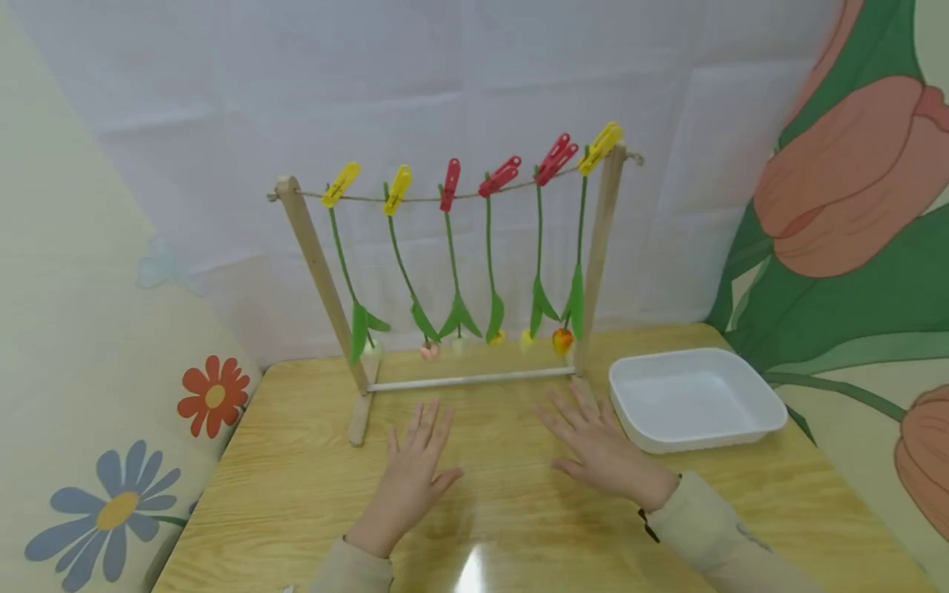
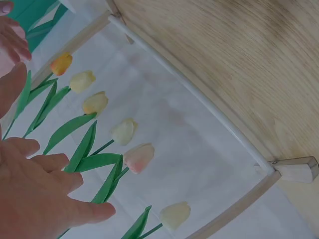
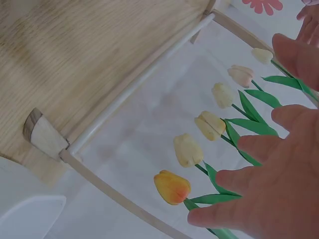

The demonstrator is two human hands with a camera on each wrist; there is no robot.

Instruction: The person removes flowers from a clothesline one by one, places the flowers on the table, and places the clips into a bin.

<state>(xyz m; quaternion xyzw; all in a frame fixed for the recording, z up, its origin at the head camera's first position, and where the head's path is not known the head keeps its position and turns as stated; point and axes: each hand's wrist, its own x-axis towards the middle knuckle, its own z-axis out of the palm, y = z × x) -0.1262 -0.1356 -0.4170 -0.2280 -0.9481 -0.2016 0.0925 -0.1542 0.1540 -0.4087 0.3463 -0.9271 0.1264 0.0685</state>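
Your left grip (image 1: 409, 478) is released, its fingers straight and slightly parted; your right grip (image 1: 599, 449) is released as well, fingers fanned wide. Both point from the near side of the bench (image 1: 259, 494) toward the wooden rack (image 1: 317, 272).

Behind it all you have a white cloth (image 1: 371, 58), matte, with straight fold creases. The bench is yellowish wood with wavy grain, glossy enough to throw a bright patch by its near edge; whether your palms touch it, I cannot tell. Your rack stands near the far edge, two squared uprights on flat feet, joined low down by a smooth, round white rod (image 1: 474, 380). Toward the far right corner sits a shallow, shiny white basin (image 1: 689, 399), rectangular with rounded corners.

Your six tulips (image 3: 209, 125) hang upside down between the uprights, with slim green stems, pointed leaves and smooth, egg-shaped blooms. From the bench's left edge toward its right they run cream, pink, cream, yellow, pale yellow, orange. Six glossy clothespins (image 1: 449, 185), three yellow and three red, clip the stems to a thin, rough twine (image 1: 423, 199) strung between the upright tops.
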